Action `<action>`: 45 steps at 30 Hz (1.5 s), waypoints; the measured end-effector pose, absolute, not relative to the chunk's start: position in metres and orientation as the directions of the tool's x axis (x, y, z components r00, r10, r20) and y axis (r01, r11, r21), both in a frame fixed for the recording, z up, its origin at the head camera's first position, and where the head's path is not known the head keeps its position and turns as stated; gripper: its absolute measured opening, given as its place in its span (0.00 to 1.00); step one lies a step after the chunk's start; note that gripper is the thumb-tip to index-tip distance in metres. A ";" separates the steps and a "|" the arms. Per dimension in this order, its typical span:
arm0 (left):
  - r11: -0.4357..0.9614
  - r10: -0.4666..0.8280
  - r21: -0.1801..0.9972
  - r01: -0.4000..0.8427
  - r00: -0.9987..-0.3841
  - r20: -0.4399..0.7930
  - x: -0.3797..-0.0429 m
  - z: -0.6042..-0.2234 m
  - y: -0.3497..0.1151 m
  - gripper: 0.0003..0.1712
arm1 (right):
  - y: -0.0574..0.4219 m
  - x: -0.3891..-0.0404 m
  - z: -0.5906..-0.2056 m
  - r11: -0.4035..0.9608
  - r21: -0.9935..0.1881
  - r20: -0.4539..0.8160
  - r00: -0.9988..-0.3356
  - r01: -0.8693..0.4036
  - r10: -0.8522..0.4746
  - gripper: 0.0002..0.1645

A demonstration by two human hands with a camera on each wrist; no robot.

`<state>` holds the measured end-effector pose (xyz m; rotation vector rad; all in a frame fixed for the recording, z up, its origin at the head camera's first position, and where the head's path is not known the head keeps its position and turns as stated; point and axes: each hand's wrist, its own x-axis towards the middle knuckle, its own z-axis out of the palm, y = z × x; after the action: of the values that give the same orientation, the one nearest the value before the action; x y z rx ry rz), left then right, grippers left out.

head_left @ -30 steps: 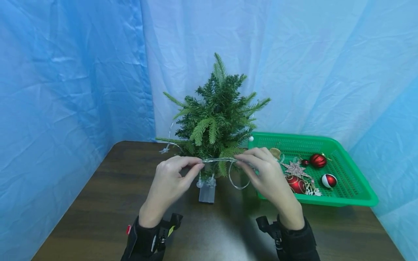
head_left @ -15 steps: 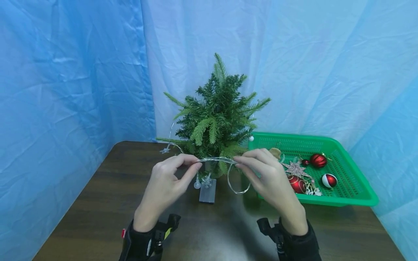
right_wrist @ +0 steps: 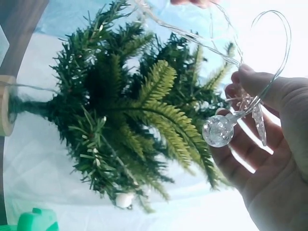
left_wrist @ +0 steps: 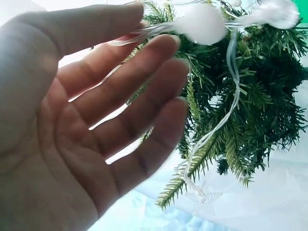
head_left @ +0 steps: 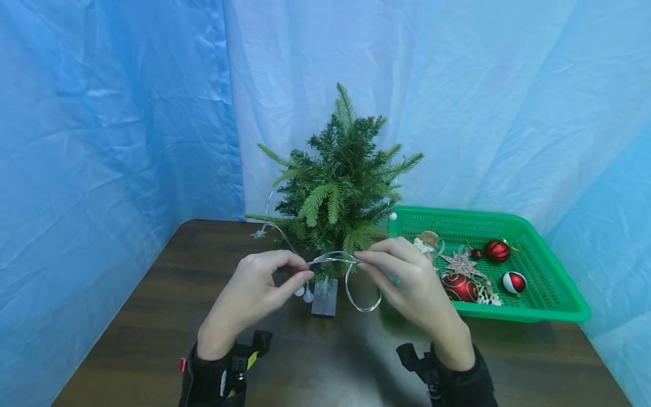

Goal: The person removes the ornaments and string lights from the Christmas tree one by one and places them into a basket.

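Observation:
A clear string of fairy lights [head_left: 333,255] runs between both hands, in front of a small green artificial tree [head_left: 338,181]. My left hand [head_left: 259,288] pinches one end of the stretch between thumb and forefinger, its other fingers extended. At the other end, my right hand [head_left: 407,271] pinches the wires, with a loop hanging below. The right wrist view shows a clear round bulb [right_wrist: 219,131] against that hand's fingers. White ball bulbs [left_wrist: 204,24] lie just beyond the left fingertips. A star-shaped light [left_wrist: 204,197] hangs beside the branches. A grey box [head_left: 324,298] rests below the wires.
To the right stands a green plastic basket [head_left: 554,282] holding red baubles [head_left: 497,250], a glittery star [head_left: 461,263] and a hatted figure [head_left: 426,242]. Everything sits on a dark wooden table [head_left: 152,328]. Blue cloth [head_left: 127,113] hangs behind and at the sides.
Both hands have come slightly lower with the wires, the left also drifting left and the right a little left. The hatted figure in the basket is now more uncovered.

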<state>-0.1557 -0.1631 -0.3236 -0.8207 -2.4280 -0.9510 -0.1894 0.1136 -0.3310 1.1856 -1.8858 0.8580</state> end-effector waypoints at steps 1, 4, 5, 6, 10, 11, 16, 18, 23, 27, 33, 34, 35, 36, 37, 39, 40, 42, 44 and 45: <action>0.601 0.381 0.484 0.636 -0.760 0.527 -0.156 -0.324 -0.164 0.03 | 0.113 -0.190 -0.332 0.347 -0.153 0.848 -0.303 -0.925 -0.435 0.14; 0.613 0.403 0.515 0.599 -0.798 0.448 -0.157 -0.325 -0.165 0.03 | 0.111 -0.191 -0.334 0.342 -0.154 0.846 -0.303 -0.927 -0.439 0.11; 0.616 0.410 0.524 0.588 -0.807 0.425 -0.157 -0.326 -0.165 0.04 | 0.111 -0.191 -0.334 0.344 -0.154 0.845 -0.304 -0.926 -0.440 0.10; 0.616 0.418 0.532 0.580 -0.814 0.404 -0.158 -0.327 -0.165 0.04 | 0.110 -0.191 -0.335 0.345 -0.153 0.845 -0.304 -0.926 -0.440 0.10; 0.604 0.453 0.554 0.572 -0.819 0.352 -0.159 -0.329 -0.165 0.08 | 0.108 -0.191 -0.336 0.357 -0.153 0.840 -0.312 -0.921 -0.444 0.10; 0.599 0.458 0.560 0.572 -0.819 0.345 -0.160 -0.329 -0.165 0.08 | 0.108 -0.191 -0.336 0.360 -0.151 0.840 -0.312 -0.920 -0.444 0.10; 0.575 0.472 0.593 0.563 -0.821 0.322 -0.162 -0.330 -0.163 0.13 | 0.105 -0.191 -0.337 0.372 -0.135 0.842 -0.304 -0.919 -0.446 0.10; 0.568 0.481 0.602 0.561 -0.820 0.309 -0.164 -0.331 -0.161 0.18 | 0.104 -0.191 -0.337 0.376 -0.124 0.843 -0.297 -0.918 -0.449 0.11; 0.544 0.520 0.601 0.586 -0.797 0.307 -0.169 -0.336 -0.155 0.25 | 0.103 -0.191 -0.338 0.371 -0.115 0.842 -0.289 -0.921 -0.456 0.15; 0.508 0.546 0.602 0.616 -0.771 0.328 -0.174 -0.342 -0.151 0.18 | 0.102 -0.191 -0.338 0.363 -0.116 0.840 -0.286 -0.925 -0.461 0.13; 0.474 0.530 0.634 0.611 -0.773 0.348 -0.176 -0.342 -0.151 0.09 | 0.102 -0.193 -0.339 0.368 -0.133 0.833 -0.305 -0.920 -0.462 0.11; 0.469 0.521 0.647 0.601 -0.780 0.347 -0.175 -0.341 -0.152 0.09 | 0.102 -0.193 -0.339 0.375 -0.136 0.831 -0.312 -0.917 -0.461 0.11; 0.463 0.510 0.664 0.587 -0.789 0.342 -0.175 -0.340 -0.153 0.09 | 0.102 -0.193 -0.340 0.383 -0.141 0.828 -0.321 -0.913 -0.459 0.11; 0.454 0.499 0.684 0.571 -0.799 0.336 -0.175 -0.339 -0.154 0.09 | 0.102 -0.193 -0.340 0.392 -0.143 0.827 -0.328 -0.909 -0.458 0.11; 0.441 0.488 0.706 0.554 -0.809 0.329 -0.174 -0.338 -0.155 0.09 | 0.101 -0.193 -0.340 0.400 -0.143 0.826 -0.332 -0.905 -0.455 0.11; 0.406 0.478 0.749 0.524 -0.820 0.315 -0.174 -0.337 -0.156 0.09 | 0.101 -0.194 -0.340 0.418 -0.141 0.827 -0.339 -0.897 -0.449 0.11; 0.381 0.480 0.773 0.508 -0.823 0.304 -0.174 -0.337 -0.157 0.09 | 0.100 -0.194 -0.340 0.423 -0.138 0.829 -0.338 -0.895 -0.445 0.11; 0.335 0.486 0.812 0.478 -0.826 0.286 -0.175 -0.337 -0.157 0.09 | 0.099 -0.195 -0.341 0.431 -0.128 0.838 -0.330 -0.893 -0.434 0.10; 0.312 0.495 0.827 0.467 -0.823 0.278 -0.175 -0.338 -0.157 0.09 | 0.098 -0.196 -0.342 0.436 -0.118 0.848 -0.319 -0.892 -0.423 0.11; 0.314 0.494 0.829 0.463 -0.825 0.274 -0.175 -0.338 -0.156 0.09 | 0.097 -0.196 -0.342 0.438 -0.112 0.853 -0.312 -0.892 -0.418 0.11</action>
<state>-0.1752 -0.1562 -0.3379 -0.9370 -2.5706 -1.6048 -0.1957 0.0975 -0.3419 1.1060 -1.9081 0.7670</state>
